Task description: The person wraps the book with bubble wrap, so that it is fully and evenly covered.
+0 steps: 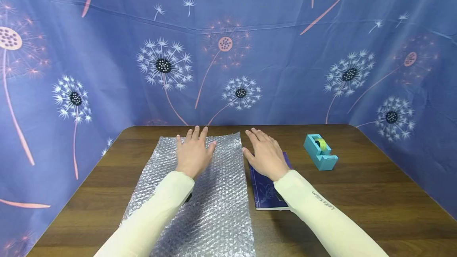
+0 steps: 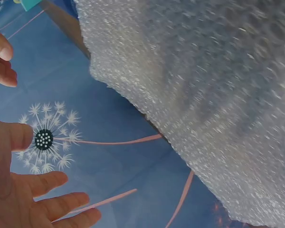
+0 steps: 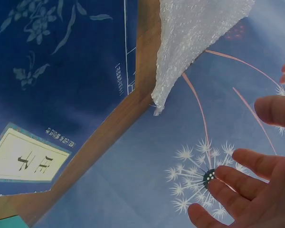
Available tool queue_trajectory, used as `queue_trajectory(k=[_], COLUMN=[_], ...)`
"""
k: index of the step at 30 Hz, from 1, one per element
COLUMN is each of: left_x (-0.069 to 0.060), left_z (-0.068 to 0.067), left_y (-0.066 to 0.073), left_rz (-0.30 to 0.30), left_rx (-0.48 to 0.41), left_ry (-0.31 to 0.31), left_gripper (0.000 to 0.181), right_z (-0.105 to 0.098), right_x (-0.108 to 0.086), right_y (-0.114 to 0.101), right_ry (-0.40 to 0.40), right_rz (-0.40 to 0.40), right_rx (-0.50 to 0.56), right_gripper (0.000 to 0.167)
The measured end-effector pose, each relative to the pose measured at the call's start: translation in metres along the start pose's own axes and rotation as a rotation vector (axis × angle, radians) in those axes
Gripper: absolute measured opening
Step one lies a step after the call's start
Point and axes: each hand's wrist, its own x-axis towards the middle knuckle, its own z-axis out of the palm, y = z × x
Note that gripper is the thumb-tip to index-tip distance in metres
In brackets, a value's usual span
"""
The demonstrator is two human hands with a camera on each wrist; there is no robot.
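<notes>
A sheet of silvery bubble wrap (image 1: 221, 193) lies flat on the left half of the table. Over its upper part is my left hand (image 1: 194, 154), fingers spread and holding nothing. My right hand (image 1: 265, 154) is above a dark blue book (image 1: 265, 189), its fingers straight and nothing in them. The right wrist view shows the book's cover (image 3: 61, 85) with pale flower drawings and a cream label with dark characters. Part of the book is hidden by the right hand and sleeve. Both wrist views show the palms facing inward, apart from the things on the table.
A turquoise tape dispenser (image 1: 323, 158) with a yellow-green roll stands on the right of the brown wooden table (image 1: 375, 193). Behind the table and along its sides hangs a blue cloth (image 1: 285, 70) printed with dandelions.
</notes>
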Motion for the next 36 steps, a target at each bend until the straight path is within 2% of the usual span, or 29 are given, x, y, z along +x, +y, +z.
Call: queue_trajectory(k=[6, 12, 20, 25, 36], left_x=[-0.005, -0.009, -0.017, -0.026, -0.046], left_z=[0.000, -0.002, -0.002, -0.005, -0.012], left_y=[-0.010, -0.023, -0.041, -0.050, -0.063], left_rz=[0.006, -0.003, 0.013, 0.026, 0.023], left_rx=[0.016, 0.024, 0.027, 0.037, 0.072], left_ry=[0.004, -0.001, 0.096, 0.121, 0.061], left_gripper=[0.063, 0.062, 0.050, 0.041, 0.038], right_z=[0.004, 0.008, 0.011, 0.014, 0.023], right_x=[0.002, 0.004, 0.006, 0.006, 0.006], right_y=[0.000, -0.001, -0.005, -0.006, -0.005], right_ry=[0.006, -0.021, -0.108, -0.122, -0.162], right_rz=[-0.017, -0.024, -0.054, -0.057, -0.074], right_rx=[0.012, 0.008, -0.009, -0.027, -0.019], right_gripper=[0.058, 0.056, 0.050, 0.051, 0.051])
